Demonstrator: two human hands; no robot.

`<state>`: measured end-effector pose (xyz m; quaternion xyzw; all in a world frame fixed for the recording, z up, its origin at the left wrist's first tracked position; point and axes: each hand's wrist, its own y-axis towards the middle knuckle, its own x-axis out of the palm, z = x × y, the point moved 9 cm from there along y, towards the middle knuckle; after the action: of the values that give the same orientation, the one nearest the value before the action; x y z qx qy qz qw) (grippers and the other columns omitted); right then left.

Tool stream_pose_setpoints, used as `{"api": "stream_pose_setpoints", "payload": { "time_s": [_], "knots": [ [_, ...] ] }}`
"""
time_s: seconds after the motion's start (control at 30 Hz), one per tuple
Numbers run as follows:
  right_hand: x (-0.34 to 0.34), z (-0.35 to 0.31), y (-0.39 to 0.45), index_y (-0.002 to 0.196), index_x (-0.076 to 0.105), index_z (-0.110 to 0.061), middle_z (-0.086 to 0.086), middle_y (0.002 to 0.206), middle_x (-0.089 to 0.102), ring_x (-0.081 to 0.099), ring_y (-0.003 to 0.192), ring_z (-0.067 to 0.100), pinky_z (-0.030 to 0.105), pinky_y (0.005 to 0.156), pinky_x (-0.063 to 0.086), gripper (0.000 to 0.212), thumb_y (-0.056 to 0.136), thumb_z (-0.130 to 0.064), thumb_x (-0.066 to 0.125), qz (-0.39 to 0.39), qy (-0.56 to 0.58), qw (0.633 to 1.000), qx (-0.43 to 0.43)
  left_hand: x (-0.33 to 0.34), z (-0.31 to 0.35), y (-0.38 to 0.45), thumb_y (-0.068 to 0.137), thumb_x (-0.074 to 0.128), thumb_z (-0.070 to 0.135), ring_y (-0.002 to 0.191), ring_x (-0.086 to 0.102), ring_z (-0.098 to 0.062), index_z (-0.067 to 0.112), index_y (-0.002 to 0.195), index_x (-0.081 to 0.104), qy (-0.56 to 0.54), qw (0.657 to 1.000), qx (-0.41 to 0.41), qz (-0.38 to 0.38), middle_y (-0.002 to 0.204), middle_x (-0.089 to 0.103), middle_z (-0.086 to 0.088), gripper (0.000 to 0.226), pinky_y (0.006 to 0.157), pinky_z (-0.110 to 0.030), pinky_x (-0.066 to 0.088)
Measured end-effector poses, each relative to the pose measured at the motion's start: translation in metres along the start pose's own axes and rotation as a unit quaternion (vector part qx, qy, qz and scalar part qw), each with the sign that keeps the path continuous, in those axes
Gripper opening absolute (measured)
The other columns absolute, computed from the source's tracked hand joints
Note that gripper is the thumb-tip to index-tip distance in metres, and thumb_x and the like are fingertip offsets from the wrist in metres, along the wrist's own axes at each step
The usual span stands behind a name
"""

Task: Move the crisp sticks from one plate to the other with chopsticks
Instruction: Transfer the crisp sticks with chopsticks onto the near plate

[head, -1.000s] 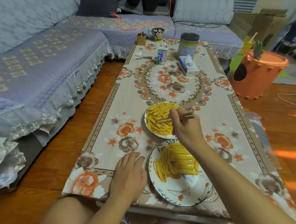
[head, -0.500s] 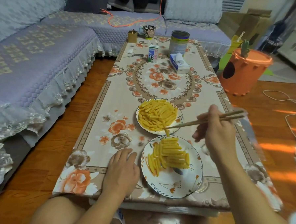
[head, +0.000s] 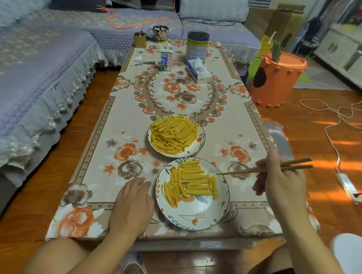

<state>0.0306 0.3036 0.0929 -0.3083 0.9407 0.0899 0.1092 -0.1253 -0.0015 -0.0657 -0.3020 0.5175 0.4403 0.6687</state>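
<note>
My right grip (head: 281, 179) pinched the chopsticks (head: 263, 168), their tips empty over the near plate's (head: 192, 218) right rim. My left grip (head: 133, 202) lay flat on the bench (head: 120, 110) beside that plate. Sticks (head: 191, 182) lay on it; more sticks filled the far plate (head: 200, 143). A tissue box (head: 199, 71) stood beyond.

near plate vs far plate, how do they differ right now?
The far plate is heaped with jumbled crisp sticks covering most of it; the near plate has fewer, laid in neat rows, with its front half bare. The chopsticks in the right hand reach their tips over the near plate's right rim, holding nothing; nothing is over the far plate. The left hand rests flat beside the near plate only. Both are white, floral-patterned and sit on the tablecloth.
</note>
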Motion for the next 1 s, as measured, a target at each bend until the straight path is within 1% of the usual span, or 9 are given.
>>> {"api": "stream_pose_setpoints", "payload": {
  "time_s": [0.23,0.33,0.4,0.47,0.57,0.73,0.8,0.9,1.0],
  "knots": [
    [0.053,-0.025,0.036,0.083,0.07,-0.011,0.012,0.058,0.057,0.053,0.045,0.015,0.025,0.042,0.042,0.043,0.11,-0.03,0.043,-0.068,-0.018,0.995,-0.07,0.0,-0.001,0.0,0.093,0.029,0.036,0.131,0.052,-0.024,0.017,0.127,0.067,0.003,1.0,0.002,-0.001,0.136,0.06,-0.003,0.054,0.105,-0.044,0.05],
    [0.104,-0.028,0.041,0.086,0.071,-0.008,0.02,0.061,0.06,0.057,0.046,0.021,0.031,0.045,0.047,0.039,0.109,-0.028,0.046,-0.141,-0.014,0.986,-0.092,0.0,-0.001,0.001,0.093,0.031,0.035,0.13,0.052,-0.024,0.018,0.126,0.067,-0.001,1.0,0.0,0.0,0.135,0.06,-0.002,0.051,0.106,-0.045,0.049],
    [0.131,-0.026,0.042,0.086,0.072,-0.012,0.014,0.058,0.061,0.06,0.048,0.021,0.038,0.05,0.049,0.038,0.108,-0.031,0.048,-0.178,-0.033,0.977,-0.113,-0.001,-0.002,0.001,0.092,0.033,0.033,0.128,0.053,-0.025,0.018,0.125,0.067,-0.005,1.0,-0.003,0.003,0.134,0.06,-0.002,0.05,0.105,-0.045,0.05],
    [0.148,-0.022,0.045,0.084,0.071,-0.014,0.01,0.055,0.061,0.059,0.047,0.019,0.036,0.05,0.047,0.038,0.108,-0.032,0.047,-0.195,-0.053,0.971,-0.127,-0.001,-0.002,0.001,0.091,0.034,0.032,0.126,0.054,-0.025,0.018,0.124,0.067,-0.008,1.0,-0.002,0.006,0.132,0.06,-0.002,0.049,0.105,-0.045,0.05],
    [0.162,-0.017,0.05,0.082,0.068,-0.014,0.01,0.055,0.06,0.059,0.043,0.016,0.027,0.049,0.044,0.039,0.109,-0.031,0.046,-0.202,-0.053,0.969,-0.129,-0.002,-0.002,0.001,0.09,0.036,0.031,0.125,0.054,-0.023,0.019,0.123,0.067,-0.01,1.0,0.002,0.01,0.131,0.06,-0.001,0.047,0.104,-0.044,0.05],
    [0.17,-0.015,0.045,0.088,0.068,-0.015,-0.002,0.054,0.06,0.061,0.044,0.013,0.028,0.049,0.046,0.042,0.107,-0.042,0.042,-0.201,-0.058,0.968,-0.142,-0.001,-0.003,0.002,0.09,0.037,0.031,0.125,0.054,-0.023,0.018,0.123,0.067,-0.01,1.0,0.002,0.01,0.131,0.06,-0.001,0.046,0.104,-0.045,0.049],
    [0.166,-0.015,0.043,0.088,0.068,-0.014,0.001,0.053,0.06,0.06,0.044,0.015,0.032,0.05,0.047,0.045,0.106,-0.044,0.04,-0.185,-0.048,0.971,-0.145,0.0,-0.003,0.002,0.09,0.036,0.031,0.125,0.054,-0.025,0.018,0.124,0.067,-0.008,1.0,0.001,0.011,0.131,0.06,-0.002,0.047,0.104,-0.046,0.05],
    [0.146,-0.016,0.046,0.084,0.068,-0.012,0.008,0.052,0.058,0.058,0.044,0.022,0.039,0.048,0.048,0.044,0.11,-0.034,0.041,-0.145,-0.009,0.983,-0.115,-0.003,-0.002,0.002,0.09,0.036,0.031,0.125,0.054,-0.025,0.018,0.123,0.067,-0.004,1.0,0.0,0.016,0.131,0.06,-0.002,0.047,0.103,-0.046,0.05],
    [0.115,-0.016,0.046,0.083,0.067,-0.003,0.015,0.054,0.057,0.057,0.043,0.026,0.036,0.044,0.047,0.049,0.111,-0.033,0.04,-0.114,0.04,0.992,-0.041,-0.005,-0.001,0.002,0.089,0.037,0.031,0.123,0.054,-0.024,0.018,0.121,0.068,-0.006,1.0,-0.002,0.018,0.129,0.06,-0.002,0.047,0.101,-0.044,0.052]
  ]
}}
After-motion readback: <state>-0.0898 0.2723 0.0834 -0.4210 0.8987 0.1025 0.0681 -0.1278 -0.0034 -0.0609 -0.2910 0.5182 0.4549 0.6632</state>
